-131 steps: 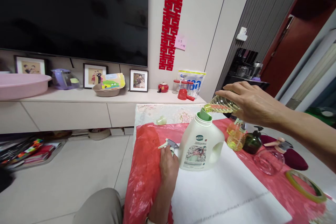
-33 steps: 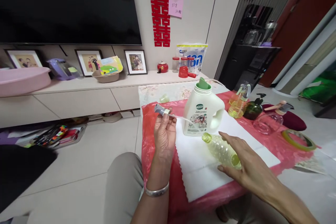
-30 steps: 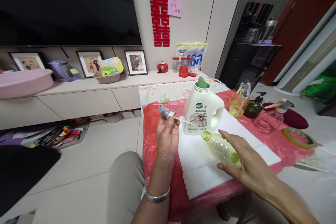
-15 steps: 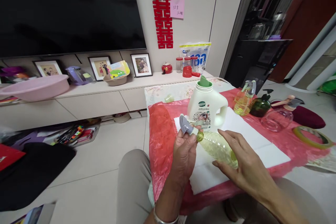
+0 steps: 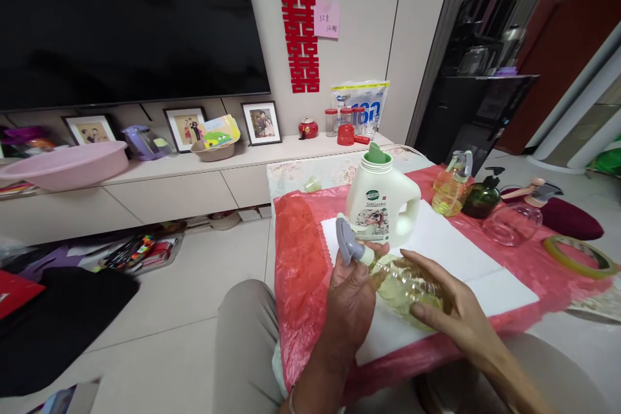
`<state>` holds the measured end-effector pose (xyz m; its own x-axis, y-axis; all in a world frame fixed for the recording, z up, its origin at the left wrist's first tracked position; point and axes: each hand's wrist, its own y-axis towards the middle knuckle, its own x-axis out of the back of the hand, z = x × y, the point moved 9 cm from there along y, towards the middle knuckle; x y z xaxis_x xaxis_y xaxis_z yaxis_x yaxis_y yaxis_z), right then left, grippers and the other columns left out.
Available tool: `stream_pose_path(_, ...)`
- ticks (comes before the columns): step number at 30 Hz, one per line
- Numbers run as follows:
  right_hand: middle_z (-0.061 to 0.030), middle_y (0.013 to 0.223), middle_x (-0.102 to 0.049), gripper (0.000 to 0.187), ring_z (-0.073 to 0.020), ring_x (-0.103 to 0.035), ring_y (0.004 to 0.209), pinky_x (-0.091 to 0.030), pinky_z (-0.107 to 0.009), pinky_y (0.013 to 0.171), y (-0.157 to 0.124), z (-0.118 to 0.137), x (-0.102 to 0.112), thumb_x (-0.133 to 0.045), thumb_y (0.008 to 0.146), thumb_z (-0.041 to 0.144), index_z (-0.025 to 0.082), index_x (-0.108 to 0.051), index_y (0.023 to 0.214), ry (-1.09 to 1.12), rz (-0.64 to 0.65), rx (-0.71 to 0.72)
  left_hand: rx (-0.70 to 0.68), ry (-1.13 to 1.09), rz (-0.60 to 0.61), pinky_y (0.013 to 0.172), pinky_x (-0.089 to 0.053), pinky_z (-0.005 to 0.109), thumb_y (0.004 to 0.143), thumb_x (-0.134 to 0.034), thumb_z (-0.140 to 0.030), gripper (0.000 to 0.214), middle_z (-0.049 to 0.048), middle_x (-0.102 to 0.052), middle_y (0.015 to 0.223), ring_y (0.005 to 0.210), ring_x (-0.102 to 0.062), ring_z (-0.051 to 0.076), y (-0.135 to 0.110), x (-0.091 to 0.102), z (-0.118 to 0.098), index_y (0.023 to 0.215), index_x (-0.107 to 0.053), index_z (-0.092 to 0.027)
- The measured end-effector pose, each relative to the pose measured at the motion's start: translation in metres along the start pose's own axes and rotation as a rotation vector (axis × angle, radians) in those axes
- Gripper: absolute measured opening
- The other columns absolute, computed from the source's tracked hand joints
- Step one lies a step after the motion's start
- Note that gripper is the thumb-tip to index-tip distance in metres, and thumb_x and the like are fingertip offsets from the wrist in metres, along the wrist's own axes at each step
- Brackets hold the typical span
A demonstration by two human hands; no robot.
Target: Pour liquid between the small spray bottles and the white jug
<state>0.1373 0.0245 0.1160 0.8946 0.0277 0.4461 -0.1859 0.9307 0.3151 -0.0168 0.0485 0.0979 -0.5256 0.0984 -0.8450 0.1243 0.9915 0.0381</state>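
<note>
So the left hand (image 5: 350,307) has its fingers wrapped round a grey spray head (image 5: 349,244), right at the neck of a see-through yellowish bottle (image 5: 405,291). Right hand (image 5: 453,310) is curled round the bottle's lower half, tipped sideways over a white sheet (image 5: 480,278), near the big jug (image 5: 371,184).

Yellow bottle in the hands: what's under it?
White sheet shows around the yellow bottle; red plastic borders that sheet. The patch directly beneath is mostly covered by bottle and right hand, so contact can't be told.
</note>
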Motion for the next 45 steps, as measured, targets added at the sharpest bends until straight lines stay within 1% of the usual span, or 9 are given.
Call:
stream_pose_path(6,-0.0146,0.151,-0.042,0.071,-0.0345,-0.056,0.126,-0.058,-0.046,0.091,-0.017,-0.049,-0.027,-0.070,0.080,0.060,0.024,-0.053,0.139,0.606,-0.220,-0.420,-0.068,-0.059,-0.085,0.103,-0.050,0.043,0.073,-0.084,-0.031,0.046,0.0057,-0.069,0.116,0.115,-0.066,0.026,0.003,0.005,0.002,0.113,-0.061,-0.026)
stream_pose_path(11,-0.0082,0.161,-0.025,0.086,-0.0310,-0.038,0.143,-0.051,-0.045,0.106,-0.027,-0.022,-0.026,-0.068,0.085,0.052,0.034,-0.027,0.159,0.335,-0.340,-0.070,-0.081,-0.127,-0.254,0.097,-0.056,0.039,0.064,-0.090,-0.028,0.057,0.0066,-0.066,0.126,0.104,-0.068,0.022,0.008,0.029,0.001,0.115,-0.062,-0.027)
stream_pose_path(15,-0.0106,0.154,-0.035,0.090,-0.0283,-0.042,0.138,-0.042,-0.046,0.115,-0.033,-0.011,-0.028,-0.069,0.088,0.039,0.032,-0.019,0.163,0.027,-0.304,0.077,-0.084,-0.127,-0.214,0.098,-0.056,0.039,0.068,-0.087,-0.026,0.046,0.0052,-0.070,0.111,0.102,-0.070,0.021,0.011,0.031,-0.005,0.109,-0.065,-0.024)
stream_pose_path(21,-0.0179,0.153,-0.035,0.081,-0.0354,-0.054,0.127,-0.058,-0.048,0.080,-0.034,-0.047,-0.061,-0.033,0.096,0.075,0.035,-0.012,0.163,0.797,-0.009,-0.544,-0.095,-0.099,-0.120,0.097,-0.056,0.036,0.072,-0.086,-0.025,0.033,0.0051,-0.072,0.099,0.095,-0.070,0.018,0.010,0.024,-0.013,0.099,-0.068,-0.020)
stream_pose_path(24,-0.0128,0.161,-0.021,0.093,-0.0340,-0.049,0.133,-0.057,-0.046,0.087,-0.029,-0.039,-0.055,-0.051,0.088,0.076,0.041,-0.007,0.163,0.639,0.021,-0.422,-0.140,-0.115,-0.182,0.102,-0.053,0.036,0.069,-0.087,-0.024,0.036,0.0045,-0.072,0.104,0.095,-0.070,0.017,0.011,0.032,-0.018,0.099,-0.068,-0.021)
stream_pose_path(28,-0.0113,0.156,-0.032,0.097,-0.0306,-0.034,0.145,-0.041,-0.043,0.115,-0.030,-0.021,-0.032,-0.075,0.080,0.051,0.028,-0.027,0.161,0.046,-0.174,-0.129,-0.150,-0.127,-0.235,0.107,-0.050,0.036,0.068,-0.088,-0.022,0.038,0.0042,-0.071,0.109,0.098,-0.070,0.016,0.011,0.040,-0.020,0.100,-0.067,-0.021)
stream_pose_path(36,-0.0152,0.148,-0.045,0.099,-0.0263,-0.067,0.101,-0.057,-0.037,0.076,-0.040,-0.027,-0.064,-0.062,0.086,0.066,0.026,-0.014,0.164,0.690,0.026,-0.563,-0.116,-0.068,-0.224,0.099,-0.054,0.032,0.067,-0.089,-0.025,0.040,0.0045,-0.073,0.097,0.093,-0.072,0.017,0.009,0.036,-0.029,0.101,-0.068,-0.019)
stream_pose_path(41,-0.0079,0.158,-0.034,0.089,-0.0274,-0.037,0.145,-0.048,-0.033,0.109,-0.035,-0.026,-0.055,-0.071,0.082,0.060,0.024,-0.037,0.157,0.439,-0.072,-0.362,-0.130,-0.051,-0.264,0.104,-0.052,0.033,0.062,-0.092,-0.024,0.044,0.0030,-0.071,0.105,0.100,-0.071,0.017,0.005,0.034,-0.032,0.099,-0.068,-0.020)
stream_pose_path(45,-0.0068,0.158,-0.034,0.077,-0.0249,-0.037,0.145,-0.039,-0.034,0.118,-0.033,-0.032,-0.065,-0.061,0.091,0.057,0.025,-0.038,0.157,0.439,0.004,-0.269,-0.158,0.059,-0.231,0.094,-0.056,0.034,0.062,-0.092,-0.028,0.044,0.0039,-0.074,0.099,0.090,-0.072,0.017,0.004,0.027,-0.048,0.098,-0.067,-0.020)
